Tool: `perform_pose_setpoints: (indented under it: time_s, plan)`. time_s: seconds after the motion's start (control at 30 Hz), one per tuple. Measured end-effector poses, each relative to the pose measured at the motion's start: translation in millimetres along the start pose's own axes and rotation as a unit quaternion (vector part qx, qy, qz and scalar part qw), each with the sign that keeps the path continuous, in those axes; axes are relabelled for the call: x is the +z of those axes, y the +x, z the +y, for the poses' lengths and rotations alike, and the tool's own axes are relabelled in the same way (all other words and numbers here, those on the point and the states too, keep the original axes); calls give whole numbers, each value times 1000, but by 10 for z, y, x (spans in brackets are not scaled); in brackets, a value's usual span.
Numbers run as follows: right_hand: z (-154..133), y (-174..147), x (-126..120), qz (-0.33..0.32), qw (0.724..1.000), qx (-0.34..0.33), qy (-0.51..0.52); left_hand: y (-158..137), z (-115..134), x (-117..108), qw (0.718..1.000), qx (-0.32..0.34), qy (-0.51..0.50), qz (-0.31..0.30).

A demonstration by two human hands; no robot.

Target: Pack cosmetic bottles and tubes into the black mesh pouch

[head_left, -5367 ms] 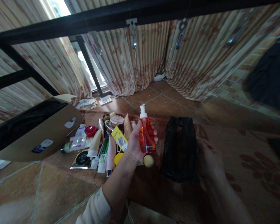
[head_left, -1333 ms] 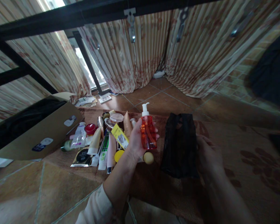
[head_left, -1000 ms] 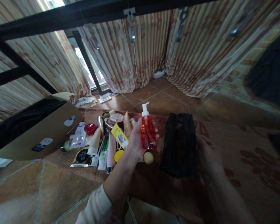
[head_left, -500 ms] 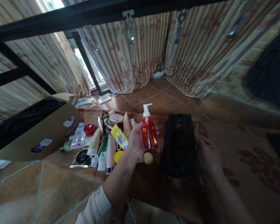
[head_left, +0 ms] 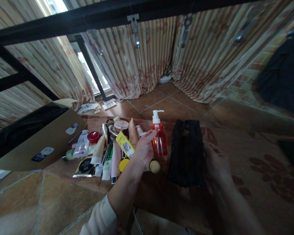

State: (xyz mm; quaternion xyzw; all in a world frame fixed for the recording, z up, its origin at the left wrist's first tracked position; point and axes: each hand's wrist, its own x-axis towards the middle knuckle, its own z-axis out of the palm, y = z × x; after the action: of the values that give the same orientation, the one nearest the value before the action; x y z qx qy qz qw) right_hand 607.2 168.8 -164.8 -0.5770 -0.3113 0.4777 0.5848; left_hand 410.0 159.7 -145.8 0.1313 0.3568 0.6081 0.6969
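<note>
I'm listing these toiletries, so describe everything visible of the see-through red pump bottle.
The see-through red, plastic-looking pump bottle has a white pump head with a nozzle pointing right. It is nearly upright, leaning slightly left; whether its base touches the brown woven cloth is unclear. The left hand holds it from its left side, thumb near the top of its body. A black fabric bag is to its right.

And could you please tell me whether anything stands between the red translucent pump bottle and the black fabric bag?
Nothing visible does: between the red pump bottle, held in the left hand, and the black bag at the right hand, only brown woven cloth shows.
</note>
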Motion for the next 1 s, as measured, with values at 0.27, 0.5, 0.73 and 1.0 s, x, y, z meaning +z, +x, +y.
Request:
perform_pose_setpoints:
  time_s: [0.27,0.5,0.73,1.0]
  plan:
    - [2,-16,20,-23,998,-11,57,19,-6,19,998,66,-9,-15]
    - [22,-3,7,-1,995,-103,8,-59,110,175,980,180,-43,-74]
    - [-44,-53,66,-39,995,-88,-27,-257,-89,456,962,193,130,-142]
    - [-136,-28,46,-52,997,-48,-18,-118,-398,275,848,237,448,-158]
